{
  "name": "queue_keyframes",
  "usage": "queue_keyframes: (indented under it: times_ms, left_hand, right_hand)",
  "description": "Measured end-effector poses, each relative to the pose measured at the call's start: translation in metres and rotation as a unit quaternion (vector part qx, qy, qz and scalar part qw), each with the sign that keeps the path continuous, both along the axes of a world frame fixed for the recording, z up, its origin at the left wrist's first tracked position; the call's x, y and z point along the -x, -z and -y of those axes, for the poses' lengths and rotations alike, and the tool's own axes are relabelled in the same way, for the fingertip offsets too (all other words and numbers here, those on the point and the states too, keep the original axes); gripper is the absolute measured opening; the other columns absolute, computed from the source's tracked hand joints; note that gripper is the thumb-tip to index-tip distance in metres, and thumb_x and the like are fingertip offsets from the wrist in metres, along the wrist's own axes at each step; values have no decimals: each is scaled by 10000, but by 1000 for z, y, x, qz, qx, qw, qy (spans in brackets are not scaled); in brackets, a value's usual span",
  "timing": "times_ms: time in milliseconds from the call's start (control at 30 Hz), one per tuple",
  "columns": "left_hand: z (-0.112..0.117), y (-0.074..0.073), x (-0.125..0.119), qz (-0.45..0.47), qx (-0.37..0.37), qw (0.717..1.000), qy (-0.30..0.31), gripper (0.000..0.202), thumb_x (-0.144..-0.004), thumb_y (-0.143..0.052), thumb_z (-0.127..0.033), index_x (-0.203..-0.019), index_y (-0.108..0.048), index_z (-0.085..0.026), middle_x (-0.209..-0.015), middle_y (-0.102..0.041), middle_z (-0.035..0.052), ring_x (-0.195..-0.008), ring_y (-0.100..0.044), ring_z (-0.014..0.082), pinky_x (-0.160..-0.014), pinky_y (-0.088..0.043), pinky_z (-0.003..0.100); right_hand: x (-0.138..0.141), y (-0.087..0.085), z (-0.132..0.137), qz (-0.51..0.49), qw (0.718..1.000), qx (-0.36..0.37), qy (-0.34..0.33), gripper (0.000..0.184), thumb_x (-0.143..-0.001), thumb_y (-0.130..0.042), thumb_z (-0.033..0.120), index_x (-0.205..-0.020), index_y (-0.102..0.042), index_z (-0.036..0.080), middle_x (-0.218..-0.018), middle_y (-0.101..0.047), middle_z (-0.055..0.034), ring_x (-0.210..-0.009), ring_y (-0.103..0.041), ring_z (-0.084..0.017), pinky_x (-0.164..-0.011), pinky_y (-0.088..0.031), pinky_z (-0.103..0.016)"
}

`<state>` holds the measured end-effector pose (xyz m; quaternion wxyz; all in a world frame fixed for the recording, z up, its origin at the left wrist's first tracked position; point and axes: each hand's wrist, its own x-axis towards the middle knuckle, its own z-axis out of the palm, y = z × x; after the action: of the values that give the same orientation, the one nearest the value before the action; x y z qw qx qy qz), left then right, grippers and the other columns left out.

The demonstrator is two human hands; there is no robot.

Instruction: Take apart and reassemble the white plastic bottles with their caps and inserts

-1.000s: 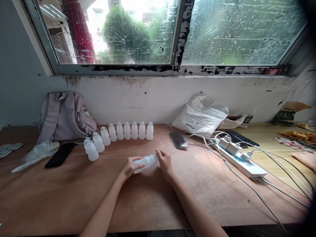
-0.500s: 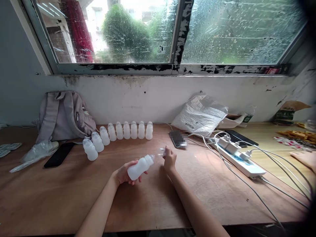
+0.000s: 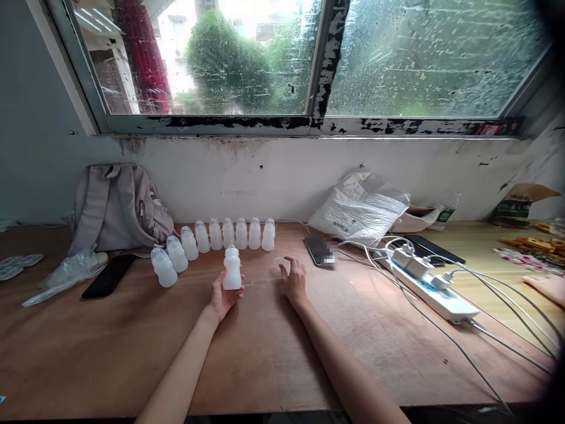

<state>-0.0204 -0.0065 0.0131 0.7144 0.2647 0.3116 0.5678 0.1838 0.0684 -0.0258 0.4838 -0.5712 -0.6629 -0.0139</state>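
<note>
My left hand (image 3: 225,299) is wrapped round a frosted white baby bottle (image 3: 232,271) and keeps it upright above the wooden table. Its narrow top overlaps the bottles behind, so its tip is hard to make out. By my right hand (image 3: 293,281) a small clear plastic cap (image 3: 279,262) rests on the table. Thumb and forefinger are spread beside this cap; whether they touch it I cannot tell. Behind both hands, several similar baby bottles (image 3: 241,234) with clear caps stand in a curved row, its left end formed by a bottle (image 3: 163,268) nearer to me.
A grey backpack (image 3: 119,206), a plastic bag (image 3: 73,274) and a black phone (image 3: 108,277) lie left. Rightwards are another phone (image 3: 318,250), a silver mailing bag (image 3: 359,206) and a white power strip (image 3: 435,288) with trailing cables. Another person's hand (image 3: 542,288) shows at the right edge.
The bottle in my left hand has gone from tilted to upright and moved left. My right hand has lowered the clear cap to the table, and its fingers have spread.
</note>
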Motion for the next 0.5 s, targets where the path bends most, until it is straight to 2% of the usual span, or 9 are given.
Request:
queue_keyframes:
  times_ms: [133, 200, 267, 333, 400, 467, 500]
  left_hand:
    - [0, 0, -2, -24, 0, 999, -33, 467, -739, -446, -484, -1069, -512, -161, -839, -594, 60, -538, -546, 97, -447, -430, 201]
    - [0, 0, -6, -71, -4, 997, -43, 467, -733, -443, -502, -1027, -525, -149, -843, -595, 64, -538, -544, 99, -445, -422, 206]
    - [1, 1, -10, -156, -32, 984, -76, 463, -722, -461, -505, -988, -529, -132, -830, -595, 68, -552, -544, 112, -444, -407, 209]
    - [2, 2, -14, -279, -90, 947, -130, 435, -703, -505, -485, -962, -531, -137, -810, -594, 61, -611, -551, 137, -487, -410, 219]
    - [4, 3, -18, -406, -153, 883, -179, 402, -680, -554, -449, -968, -535, -169, -836, -594, 53, -719, -553, 172, -593, -424, 244]
    - [7, 4, -22, -498, -200, 818, -205, 402, -661, -586, -415, -1001, -534, -208, -929, -585, 58, -841, -535, 210, -717, -411, 279]
    - [8, 5, -23, -528, -217, 794, -207, 417, -653, -596, -404, -1024, -530, -224, -972, -574, 63, -887, -522, 227, -761, -396, 292]
  right_hand:
    - [5, -1, -9, 38, 999, 7, -22, 239, -812, -385, 262, -961, -551, 177, -961, -559, -98, -925, -454, -234, -798, -353, -375]
    - [6, -1, -13, 36, 999, 14, -38, 250, -815, -378, 261, -969, -555, 176, -970, -561, -102, -936, -459, -234, -793, -361, -374]
    - [5, -2, -14, 12, 999, 17, -47, 259, -810, -387, 277, -974, -556, 169, -971, -565, -107, -940, -467, -236, -797, -364, -384]
    - [5, -6, -11, -36, 998, 6, -47, 268, -795, -416, 318, -967, -558, 168, -1000, -560, -114, -973, -460, -245, -829, -347, -408]
    - [8, -14, -4, -111, 991, 3, -74, 286, -777, -449, 368, -959, -558, 176, -1029, -555, -112, -996, -462, -247, -850, -339, -415]
    - [17, -24, 8, -213, 963, 47, -158, 305, -771, -463, 403, -978, -543, 193, -994, -582, -92, -937, -514, -222, -809, -385, -379]
    - [23, -29, 15, -275, 934, 85, -210, 332, -767, -473, 413, -1020, -516, 204, -987, -592, -83, -904, -539, -209, -778, -410, -359]
